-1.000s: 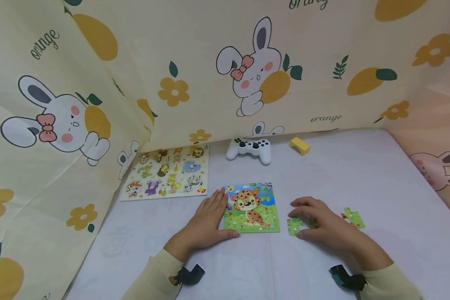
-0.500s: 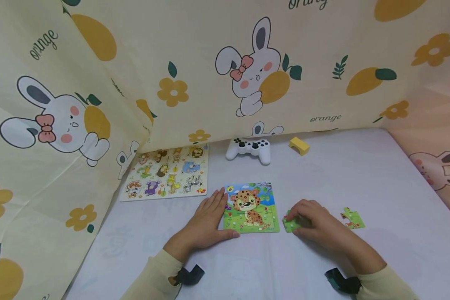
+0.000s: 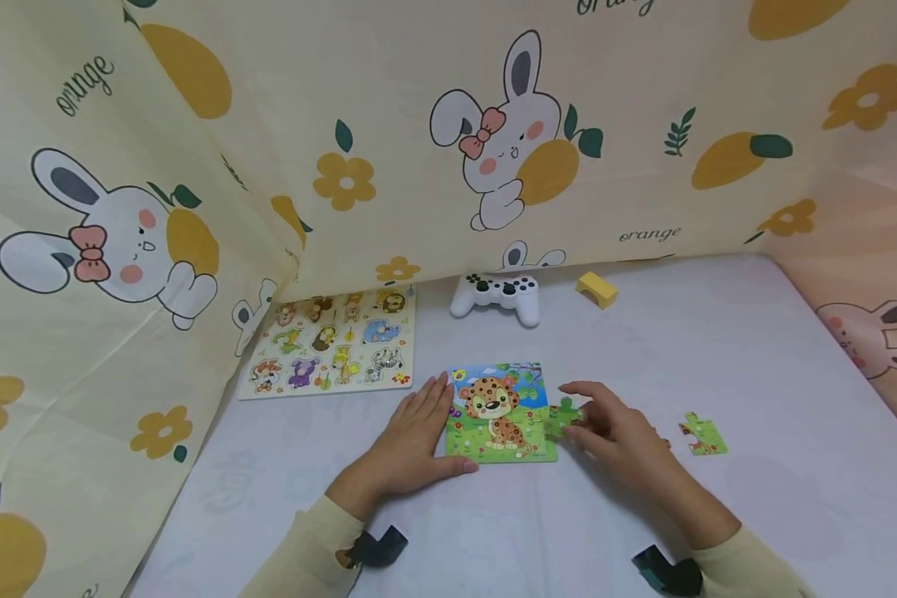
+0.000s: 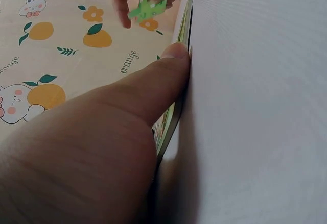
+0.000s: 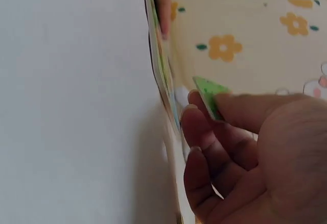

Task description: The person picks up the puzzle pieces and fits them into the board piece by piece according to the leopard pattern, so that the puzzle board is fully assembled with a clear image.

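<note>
A square leopard puzzle board point(image 3: 497, 415) lies on the white-covered table in the head view. Along its left side rests my left hand point(image 3: 411, 440), fingers stretched out and thumb at the lower edge. Between the thumb and fingers of my right hand point(image 3: 628, 440) is a green puzzle piece point(image 3: 564, 417), held just above the board's right edge. The right wrist view shows that puzzle piece point(image 5: 209, 95) tilted and pinched off the table. Farther right lies a loose green puzzle piece point(image 3: 705, 435). A small bit of something reddish shows beside my right hand, mostly hidden by it.
An animal peg puzzle point(image 3: 332, 349) lies at the back left. Behind the board are a white game controller point(image 3: 496, 296) and a yellow arch block point(image 3: 596, 290). A patterned cloth point(image 3: 389, 100) hangs around the back and sides.
My right hand has picked up the green puzzle piece from the table and carried it left to the board's right edge. My left hand has stayed in place.
</note>
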Demonstrator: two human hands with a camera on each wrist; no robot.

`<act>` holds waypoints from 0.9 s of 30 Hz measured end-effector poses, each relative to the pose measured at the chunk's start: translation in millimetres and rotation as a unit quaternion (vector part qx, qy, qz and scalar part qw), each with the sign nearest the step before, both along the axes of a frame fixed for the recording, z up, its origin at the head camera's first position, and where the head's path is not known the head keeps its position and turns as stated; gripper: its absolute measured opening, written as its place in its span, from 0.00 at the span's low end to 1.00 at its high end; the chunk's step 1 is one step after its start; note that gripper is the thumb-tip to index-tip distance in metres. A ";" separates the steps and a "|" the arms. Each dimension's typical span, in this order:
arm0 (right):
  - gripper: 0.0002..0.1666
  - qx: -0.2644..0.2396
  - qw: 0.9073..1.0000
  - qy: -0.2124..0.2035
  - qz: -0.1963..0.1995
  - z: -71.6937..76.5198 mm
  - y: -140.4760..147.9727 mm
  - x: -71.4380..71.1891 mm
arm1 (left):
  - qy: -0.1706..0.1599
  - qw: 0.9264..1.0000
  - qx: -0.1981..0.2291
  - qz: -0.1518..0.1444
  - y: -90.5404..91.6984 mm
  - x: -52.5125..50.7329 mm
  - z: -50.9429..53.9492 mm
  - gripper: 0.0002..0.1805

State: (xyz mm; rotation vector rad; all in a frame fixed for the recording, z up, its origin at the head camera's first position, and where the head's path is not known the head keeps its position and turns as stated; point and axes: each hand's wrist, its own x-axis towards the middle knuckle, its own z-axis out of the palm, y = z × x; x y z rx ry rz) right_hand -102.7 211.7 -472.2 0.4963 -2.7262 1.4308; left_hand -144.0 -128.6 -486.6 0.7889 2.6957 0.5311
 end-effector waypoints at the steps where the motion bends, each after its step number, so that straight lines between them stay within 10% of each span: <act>1: 0.28 -0.005 1.000 -0.002 0.001 -0.8 -2.5 0.2 | -0.001 1.000 0.000 0.000 -0.1 0.0 0.0 0.67; 27: 0.12 -0.052 0.998 0.003 0.023 -10.6 -73.2 -4.4 | 0.008 1.000 -0.005 -0.003 0.3 -0.3 -0.1 0.67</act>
